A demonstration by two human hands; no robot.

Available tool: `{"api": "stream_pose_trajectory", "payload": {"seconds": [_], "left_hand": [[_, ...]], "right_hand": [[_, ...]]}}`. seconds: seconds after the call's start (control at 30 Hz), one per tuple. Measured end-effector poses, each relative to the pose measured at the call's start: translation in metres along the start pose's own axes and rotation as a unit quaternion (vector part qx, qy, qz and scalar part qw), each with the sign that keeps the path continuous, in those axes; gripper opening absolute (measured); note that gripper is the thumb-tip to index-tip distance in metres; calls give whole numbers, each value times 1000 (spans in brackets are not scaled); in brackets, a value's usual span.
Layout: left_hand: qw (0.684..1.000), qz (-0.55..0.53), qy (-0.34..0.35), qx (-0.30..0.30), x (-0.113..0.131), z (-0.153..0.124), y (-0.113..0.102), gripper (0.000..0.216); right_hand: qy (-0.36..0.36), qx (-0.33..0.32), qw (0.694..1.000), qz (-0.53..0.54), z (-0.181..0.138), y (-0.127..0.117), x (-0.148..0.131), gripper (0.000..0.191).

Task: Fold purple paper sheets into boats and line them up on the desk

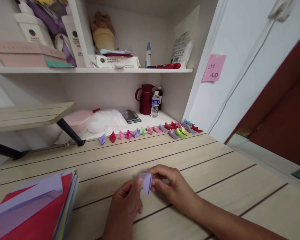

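Observation:
Both my hands pinch a small folded lilac paper piece (147, 182) just above the wooden table (215, 160). My left hand (125, 206) grips its left side with thumb and fingers closed. My right hand (171, 188) holds the right side, fingers curled on it. A stack of coloured paper sheets (37, 206), lilac and red on top, lies at the near left. A row of several small folded paper boats (150, 131) in purple, red, pink and green lines the table's far edge.
A raised wooden stand (27, 115) on black legs sits at the left. Behind the table a white shelf holds a red jug (145, 98), a water bottle (154, 104), a pink box and a plastic bag. A pink sticky note (213, 67) hangs on the white door at right.

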State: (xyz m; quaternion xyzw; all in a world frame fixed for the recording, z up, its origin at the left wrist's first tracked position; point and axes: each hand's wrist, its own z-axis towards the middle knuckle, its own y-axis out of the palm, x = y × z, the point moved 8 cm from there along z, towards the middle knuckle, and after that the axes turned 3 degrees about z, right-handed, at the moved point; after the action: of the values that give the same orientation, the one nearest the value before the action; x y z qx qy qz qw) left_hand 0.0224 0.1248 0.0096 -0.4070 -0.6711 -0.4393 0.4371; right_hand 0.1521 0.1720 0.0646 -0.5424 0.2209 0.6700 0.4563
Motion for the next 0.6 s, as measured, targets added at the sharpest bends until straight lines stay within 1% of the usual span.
{"api": "stream_pose_trajectory", "payload": {"seconds": [0.13, 0.2, 0.23, 0.3, 0.37, 0.43, 0.5, 0.53, 0.6], "left_hand": [[1000, 6, -9, -3, -3, 0, 1, 49], [1000, 5, -10, -8, -3, 1, 1, 48], [1000, 4, -11, -11, -3, 1, 1, 48], [1000, -1, -12, -16, -2, 1, 0, 49], [1000, -8, -13, -18, -1, 2, 0, 50], [1000, -16, -14, -20, 0, 2, 0, 49], [999, -20, -14, -21, -1, 3, 0, 48], [999, -21, -14, -21, -1, 4, -1, 48], [1000, -19, -15, -19, -3, 4, -1, 48]], "right_hand": [[-72, 8, 994, -85, 0, -4, -13, 22], [-95, 13, 991, -89, -1, -5, -18, 25], [-95, 17, 992, -76, -2, -6, -19, 24], [-52, 18, 998, -15, -2, -6, -13, 23], [26, 14, 995, 95, -3, -2, 0, 32], [94, 3, 970, 226, -4, 5, 11, 48], [128, -6, 937, 326, -4, 12, 17, 63], [138, -8, 924, 357, -4, 15, 18, 67], [147, 2, 912, 383, -3, 15, 21, 67]]}}
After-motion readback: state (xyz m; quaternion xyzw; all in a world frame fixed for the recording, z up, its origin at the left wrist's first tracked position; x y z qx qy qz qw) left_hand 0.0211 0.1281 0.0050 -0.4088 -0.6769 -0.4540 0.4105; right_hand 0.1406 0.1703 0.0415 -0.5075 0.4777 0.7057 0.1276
